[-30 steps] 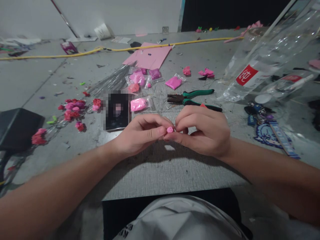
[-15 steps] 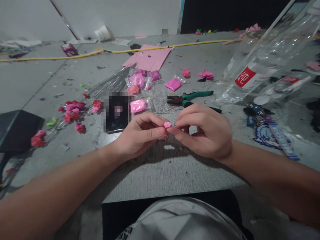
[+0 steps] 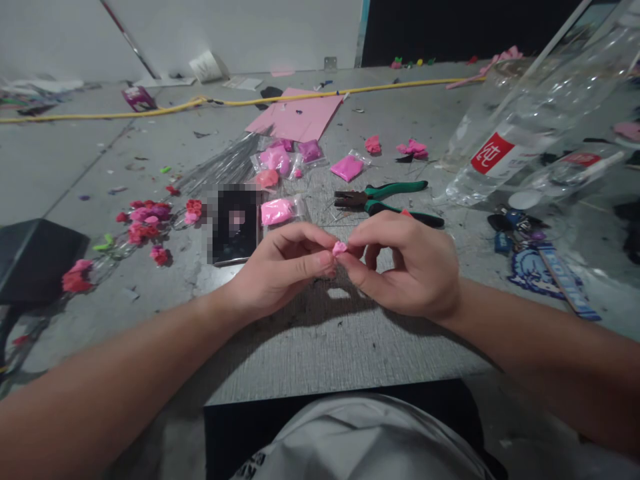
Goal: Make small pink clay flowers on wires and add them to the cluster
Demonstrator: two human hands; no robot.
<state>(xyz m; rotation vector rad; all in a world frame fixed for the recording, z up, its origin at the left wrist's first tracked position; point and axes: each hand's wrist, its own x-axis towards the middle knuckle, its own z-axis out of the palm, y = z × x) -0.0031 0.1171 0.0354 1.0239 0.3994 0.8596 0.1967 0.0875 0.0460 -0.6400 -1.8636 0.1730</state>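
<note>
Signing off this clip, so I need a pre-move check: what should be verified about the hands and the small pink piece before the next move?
1. The pink piece shows between the fingertips: ok.
2. The left hand has a thumb-and-forefinger grip on it: ok.
3. The right hand pinches its other side: ok.
4. It is held above the table, with its shadow below: ok.
5. The pliers lie behind the hands, apart from them: ok.
6. Exact shape of the piece: cannot tell, too small.

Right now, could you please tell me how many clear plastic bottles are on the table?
2. The large bottle with a red label is at the right; the smaller bottle, white-capped, lies just in front of it. Others may be out of frame.
</note>
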